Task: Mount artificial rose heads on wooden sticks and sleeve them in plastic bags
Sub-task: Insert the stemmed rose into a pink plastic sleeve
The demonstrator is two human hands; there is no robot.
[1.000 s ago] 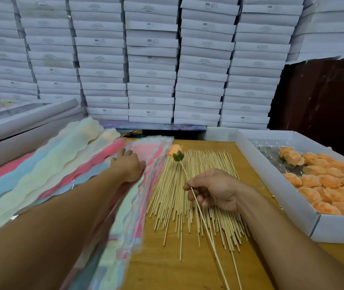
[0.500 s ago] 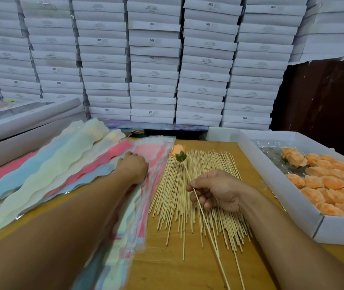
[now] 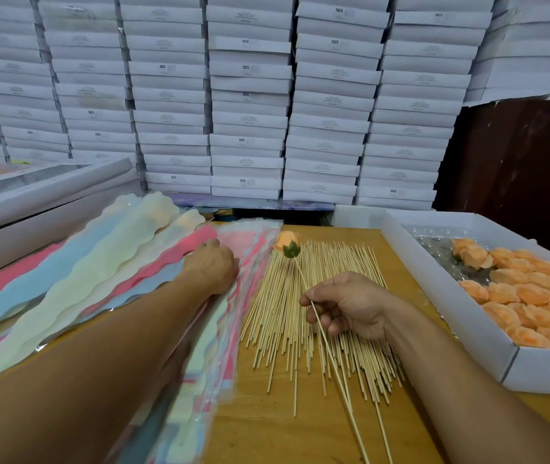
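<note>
Head view: right hand [image 3: 350, 306] pinches a stick [image 3: 325, 339] mid-length, its rose head [image 3: 286, 242] mounted and hovering over the loose sticks [image 3: 303, 316] on the worktop [image 3: 260, 430]. Left hand [image 3: 211, 264], fingers curled, presses on the plastic bags [image 3: 233, 296]; whether it grips one, I cannot tell. Risk: slippery film lifting several bags together. Since a moment ago, hardly anything has shifted

Single head-worn wide-angle view, facing forward and down over counter [image 3: 300, 430]; both forearms enter from bottom edge, close; stacked white boxes [image 3: 250, 95] fill background.
</note>
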